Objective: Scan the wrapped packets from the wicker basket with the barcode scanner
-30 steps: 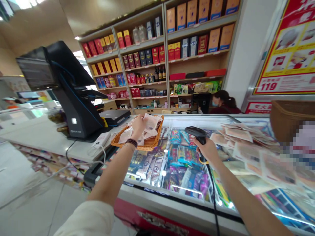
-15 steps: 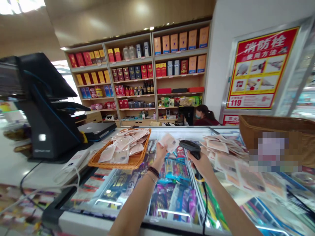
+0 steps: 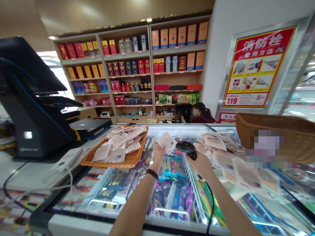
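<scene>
Taking 12 o'clock as straight away from the person, the packet sits at about 1 to 2 o'clock of the left grip, pinched by its near-left corner and held up over the freezer. It looks roughly square, with no clear long axis; a dark printed patch shows near its 3 o'clock side. The right grip is wrapped around the scanner, whose head lies along a 10-to-4 line, nose toward the packet. Scanner and packet are just beside each other; whether they touch, I cannot tell. Each thing is already in its own hand, the left nearer the packet.

From the left grip, the wicker basket lies at 9 o'clock, heaped with similar packets. From the right grip, a pile of loose packets lies at 1 o'clock, with others spread flat toward 3 o'clock. The cable hangs from the scanner toward 6 o'clock.

Under the glass are bagged goods between wire dividers. At 9 to 10 o'clock the white bench carries the till. Stocked shelves stand at 12, a seated person at 1, the brown basket at 2.
</scene>
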A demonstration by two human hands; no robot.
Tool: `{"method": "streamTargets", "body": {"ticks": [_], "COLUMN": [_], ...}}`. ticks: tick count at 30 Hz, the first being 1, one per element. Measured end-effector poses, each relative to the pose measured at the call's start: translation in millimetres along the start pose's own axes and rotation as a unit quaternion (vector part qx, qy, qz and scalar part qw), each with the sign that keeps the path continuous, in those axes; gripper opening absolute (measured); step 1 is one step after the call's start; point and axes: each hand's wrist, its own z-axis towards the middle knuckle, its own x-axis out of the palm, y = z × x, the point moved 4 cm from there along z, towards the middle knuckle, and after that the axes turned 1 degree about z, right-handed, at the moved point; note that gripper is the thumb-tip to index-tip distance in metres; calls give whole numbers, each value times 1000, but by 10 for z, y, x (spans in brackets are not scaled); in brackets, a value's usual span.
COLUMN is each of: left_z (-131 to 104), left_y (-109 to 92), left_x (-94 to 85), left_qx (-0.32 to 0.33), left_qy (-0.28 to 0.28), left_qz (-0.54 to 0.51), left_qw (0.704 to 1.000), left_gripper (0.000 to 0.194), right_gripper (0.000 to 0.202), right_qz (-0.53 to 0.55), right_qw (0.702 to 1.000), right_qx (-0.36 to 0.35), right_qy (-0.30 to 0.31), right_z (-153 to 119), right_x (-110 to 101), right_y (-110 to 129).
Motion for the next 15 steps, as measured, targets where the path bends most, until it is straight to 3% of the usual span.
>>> {"method": "streamTargets", "body": {"ticks": [8, 12, 15], "left_z": [-1, 5, 34], "left_y": [1, 24, 34], "left_x": [-5, -25, -38], "left_qx": [-16, -12, -8], "left_qy": [-4, -17, -29], "left_qz": [30, 15, -1], "left_qw": [999, 1000, 1000], "left_gripper": [56, 56, 46], "right_gripper": [28, 28, 27], "right_qz": [-12, 8, 41], "right_qw": [1000, 1000, 999], "right_qx": [1, 1, 5], "right_qy": [-19, -17, -20], "right_z": [44, 29, 18], "right_x": [116, 64, 11], "right_y": [-110, -57, -43]}}
